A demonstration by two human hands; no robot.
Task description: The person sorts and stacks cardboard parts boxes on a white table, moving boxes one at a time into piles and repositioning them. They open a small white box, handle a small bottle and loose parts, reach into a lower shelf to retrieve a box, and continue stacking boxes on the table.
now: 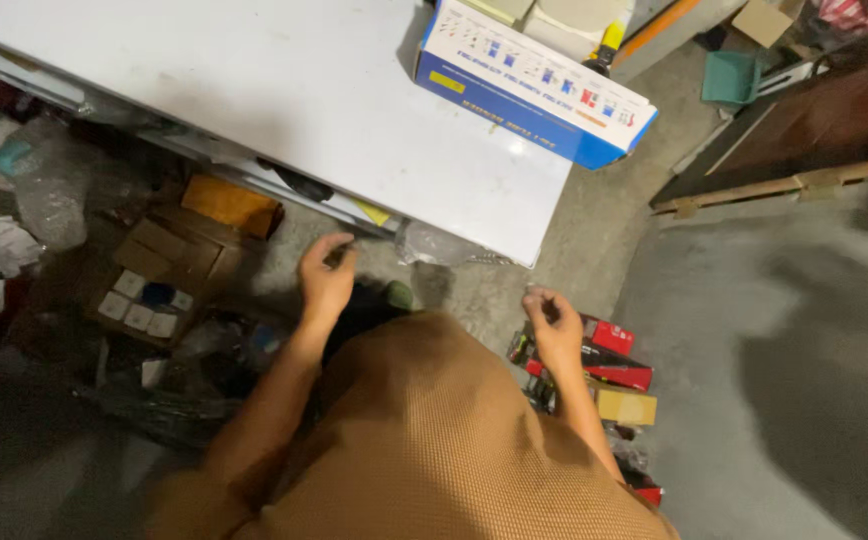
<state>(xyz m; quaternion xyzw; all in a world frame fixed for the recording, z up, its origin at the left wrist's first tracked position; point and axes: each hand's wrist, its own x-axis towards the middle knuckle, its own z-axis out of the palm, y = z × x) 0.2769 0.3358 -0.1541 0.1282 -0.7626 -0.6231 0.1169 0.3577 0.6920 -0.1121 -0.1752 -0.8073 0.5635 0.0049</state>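
Note:
My left hand (326, 277) hangs below the front edge of the white table (284, 90), fingers curled around a small dark thing I cannot make out. My right hand (556, 330) is lower right, over the concrete floor, fingers closed on a small dark object, blurred. Just beyond the right hand lie red and yellow boxes (609, 375) on the floor. My brown-clad body fills the bottom middle.
A blue and white carton (529, 85) sits on the table's far right. An open cardboard box (159, 285) with small white packets lies under the table at left, among plastic bags (49, 190). Dark wooden boards (814, 120) lean at right; a teal dustpan (732, 78) lies behind.

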